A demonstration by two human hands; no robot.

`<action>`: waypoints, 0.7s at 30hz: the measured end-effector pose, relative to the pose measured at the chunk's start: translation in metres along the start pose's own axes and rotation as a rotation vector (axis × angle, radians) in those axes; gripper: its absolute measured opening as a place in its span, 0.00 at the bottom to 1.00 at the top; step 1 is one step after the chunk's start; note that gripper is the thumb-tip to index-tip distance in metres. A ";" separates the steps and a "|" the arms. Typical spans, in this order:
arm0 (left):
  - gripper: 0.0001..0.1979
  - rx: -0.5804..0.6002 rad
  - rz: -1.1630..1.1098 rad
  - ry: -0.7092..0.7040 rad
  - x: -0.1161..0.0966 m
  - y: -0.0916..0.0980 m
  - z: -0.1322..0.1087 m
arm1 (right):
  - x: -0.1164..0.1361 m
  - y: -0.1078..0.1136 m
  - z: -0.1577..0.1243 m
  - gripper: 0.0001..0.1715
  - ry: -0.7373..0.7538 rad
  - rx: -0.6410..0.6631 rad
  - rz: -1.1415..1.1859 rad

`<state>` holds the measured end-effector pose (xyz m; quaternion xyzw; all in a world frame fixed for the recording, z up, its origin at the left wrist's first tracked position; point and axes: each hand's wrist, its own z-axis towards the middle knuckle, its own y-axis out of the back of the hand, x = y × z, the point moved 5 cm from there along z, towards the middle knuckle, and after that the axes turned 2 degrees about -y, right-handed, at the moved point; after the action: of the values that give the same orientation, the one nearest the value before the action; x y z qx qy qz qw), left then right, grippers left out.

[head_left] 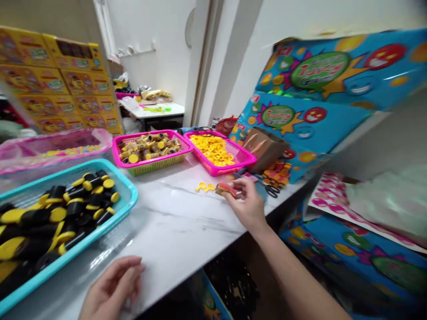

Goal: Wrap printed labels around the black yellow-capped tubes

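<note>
Between the thumb and fingers of my right hand (246, 202) is a small flat orange-and-brown piece (227, 190), perhaps a bundle of labels, held just above the table. A few yellow ring-shaped plastic parts (204, 187) lie on the tabletop to its left. My left hand (115, 286) hovers over the near table edge, fingers loosely curled, a gap between thumb and forefinger and nothing visible in it. Left of it, a turquoise basket (131, 189) holds many black tubes with yellow caps (75, 206).
Pink baskets at the back hold yellow-and-brown capped pieces (151, 146) and yellow rings (213, 149). Scissors (271, 191) and orange bundles (277, 172) lie right of my hand, before blue printed boxes (300, 118). Yellow cartons (56, 84) are stacked back left.
</note>
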<state>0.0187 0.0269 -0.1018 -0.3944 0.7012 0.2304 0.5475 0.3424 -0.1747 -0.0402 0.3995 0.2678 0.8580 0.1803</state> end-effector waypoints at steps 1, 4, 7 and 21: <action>0.20 0.007 0.087 -0.136 -0.013 -0.007 -0.005 | 0.022 -0.003 -0.020 0.23 0.000 -0.021 0.145; 0.09 -0.018 0.269 -0.593 -0.046 -0.018 -0.020 | 0.087 -0.025 -0.079 0.14 0.008 0.109 0.445; 0.12 -0.115 0.377 -0.890 -0.056 -0.009 -0.033 | 0.140 -0.050 -0.125 0.11 0.045 0.283 0.598; 0.21 -0.490 0.533 -0.956 -0.028 0.066 -0.069 | 0.224 -0.090 -0.191 0.28 0.463 0.568 0.739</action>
<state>-0.0729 0.0216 -0.0622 -0.1724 0.3786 0.6665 0.6187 0.0638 -0.0465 -0.0646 0.3001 0.3641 0.8239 -0.3139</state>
